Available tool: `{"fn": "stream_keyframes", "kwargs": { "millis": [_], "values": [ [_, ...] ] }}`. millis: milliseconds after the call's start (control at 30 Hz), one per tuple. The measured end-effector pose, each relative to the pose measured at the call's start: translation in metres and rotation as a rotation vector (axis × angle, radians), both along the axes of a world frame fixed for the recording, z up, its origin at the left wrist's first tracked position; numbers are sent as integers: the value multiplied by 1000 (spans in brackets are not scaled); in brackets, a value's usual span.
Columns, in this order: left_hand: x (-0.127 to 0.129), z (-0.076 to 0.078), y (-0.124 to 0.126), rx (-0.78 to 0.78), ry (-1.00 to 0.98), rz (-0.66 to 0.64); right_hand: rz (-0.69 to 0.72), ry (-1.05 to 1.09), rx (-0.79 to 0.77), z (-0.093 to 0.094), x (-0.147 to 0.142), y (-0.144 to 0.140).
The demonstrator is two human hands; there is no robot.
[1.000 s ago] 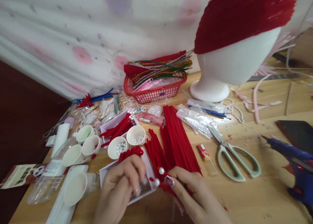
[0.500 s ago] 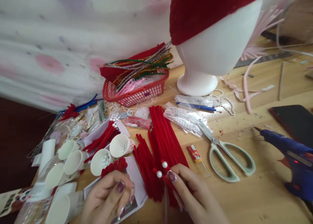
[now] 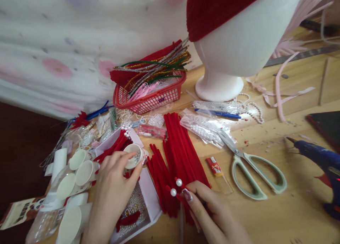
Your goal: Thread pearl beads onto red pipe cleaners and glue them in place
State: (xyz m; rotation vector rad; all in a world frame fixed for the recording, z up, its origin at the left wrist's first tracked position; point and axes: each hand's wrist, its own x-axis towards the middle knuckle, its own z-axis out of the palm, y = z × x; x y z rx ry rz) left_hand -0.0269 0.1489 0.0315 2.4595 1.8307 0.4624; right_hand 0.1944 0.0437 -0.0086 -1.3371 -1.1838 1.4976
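Under both my grips spreads the wooden table (image 3: 265,222); well ahead of my right grip (image 3: 207,208) stands the white display head (image 3: 239,49), its red cap (image 3: 217,13) cut off by the frame. Long red velvet stems (image 3: 183,148) lie just beyond that grip. The open bead box (image 3: 151,196) sits beside my left wrist; the glue gun (image 3: 316,155) and scissors (image 3: 237,151) lie to the right of my right grip. I judge this to be the bead-fetching step: my left grip (image 3: 114,176) is at the paper cup (image 3: 138,149), thumb and forefinger parted, though I can't tell whether it has hold of anything. My right grip is closed on the red velvet piece (image 3: 181,198), two white pearls (image 3: 179,182) showing past my thumb. Next calls, I think, for a light pinch on the small beads (image 3: 137,156) inside that cup.
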Motion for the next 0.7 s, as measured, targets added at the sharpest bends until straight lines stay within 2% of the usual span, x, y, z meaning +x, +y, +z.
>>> {"fn": "stream_keyframes", "kwargs": {
  "millis": [100, 200, 300, 433, 700],
  "values": [
    [1, -4, 1, -70, -8, -55, -6, -13, 42, -3, 1, 0],
    [1, -1, -4, -6, -125, -71, -29, -15, 95, -8, 1, -1],
    [1, 5, -10, 75, -198, -56, -71, 4, 83, -10, 0, -1],
    [-3, 6, -12, 90, -231, -20, -120, -18, 82, -6, -2, -2],
    [-7, 1, -2, -96, -135, -18, -177, 14, 82, -5, -4, -1]
  ]
}}
